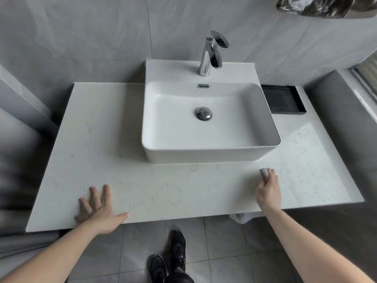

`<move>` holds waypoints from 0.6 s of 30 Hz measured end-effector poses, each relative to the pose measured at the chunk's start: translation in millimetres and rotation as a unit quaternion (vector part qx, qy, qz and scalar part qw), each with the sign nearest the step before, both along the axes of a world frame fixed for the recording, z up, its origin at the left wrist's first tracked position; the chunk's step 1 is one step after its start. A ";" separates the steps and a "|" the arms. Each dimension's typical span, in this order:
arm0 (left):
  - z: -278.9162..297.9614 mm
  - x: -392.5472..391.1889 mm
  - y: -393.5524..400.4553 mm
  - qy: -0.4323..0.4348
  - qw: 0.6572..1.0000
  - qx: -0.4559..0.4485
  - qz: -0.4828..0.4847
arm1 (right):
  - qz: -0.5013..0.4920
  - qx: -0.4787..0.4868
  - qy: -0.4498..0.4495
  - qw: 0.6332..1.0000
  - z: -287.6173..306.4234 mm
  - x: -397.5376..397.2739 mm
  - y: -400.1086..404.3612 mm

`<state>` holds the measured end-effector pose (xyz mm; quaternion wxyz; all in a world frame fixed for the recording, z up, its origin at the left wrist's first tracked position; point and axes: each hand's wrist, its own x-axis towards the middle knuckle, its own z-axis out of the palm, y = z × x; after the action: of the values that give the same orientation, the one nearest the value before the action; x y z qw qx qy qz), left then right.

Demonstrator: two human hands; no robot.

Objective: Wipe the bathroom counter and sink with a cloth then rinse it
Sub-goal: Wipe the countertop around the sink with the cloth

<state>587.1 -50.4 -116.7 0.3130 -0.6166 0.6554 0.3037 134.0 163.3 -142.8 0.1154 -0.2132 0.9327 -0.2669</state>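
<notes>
The right hand (267, 190) presses down on a small, bunched grey cloth (263, 172), fingers curled over it so that only a wad shows past the fingertips; the cloth sits on the near right part of the pale, faintly veined white stone counter (106, 127), just in front of the near right corner of the sink. The left hand (100, 209) lies flat on the near left of the counter, fingers straight and spread, thumb along the near edge, holding nothing and seemingly bracing the body. Between and beyond the hands stands a white rectangular ceramic vessel sink (210, 154), with a round chrome drain plug (203, 113) in its basin. At its far rim rises a tall chrome tap (211, 56), with no water visibly running. To the right of the sink, against the grey tiled wall, sits a shallow black rectangular tray (283, 100). Below the counter edge, black shoes (173, 260) stand on grey floor tiles. Judging by the cloth's place, the counter-wiping step is in hand, and the sink and the rinse seem not yet reached. The next move likely calls for sweeping the cloth across the near strip of counter with steady downward pressure, then around the base of the sink.
</notes>
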 end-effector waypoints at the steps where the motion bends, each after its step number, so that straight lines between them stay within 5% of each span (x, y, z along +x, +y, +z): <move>1: -0.2 0.2 0.3 0.000 1.000 0.000 0.000 | 0.002 0.020 0.000 1.000 -4.9 -7.9 -4.3; 6: -0.7 0.6 -1.0 -0.003 1.000 -0.003 0.000 | -0.017 0.132 0.003 0.991 -37.9 17.8 -44.5; 13: -0.3 -0.9 -1.5 0.000 1.000 -0.019 0.013 | 0.029 0.082 -0.110 0.990 -29.5 143.9 -130.3; 18: -1.4 -2.4 -2.8 -0.016 0.999 -0.035 0.018 | 0.091 0.067 -0.090 0.989 -33.1 184.6 -135.4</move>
<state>584.7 -53.2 -118.1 0.2961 -0.6436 0.6495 0.2761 318.5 27.8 -175.9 0.2370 -0.2644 0.9108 -0.2105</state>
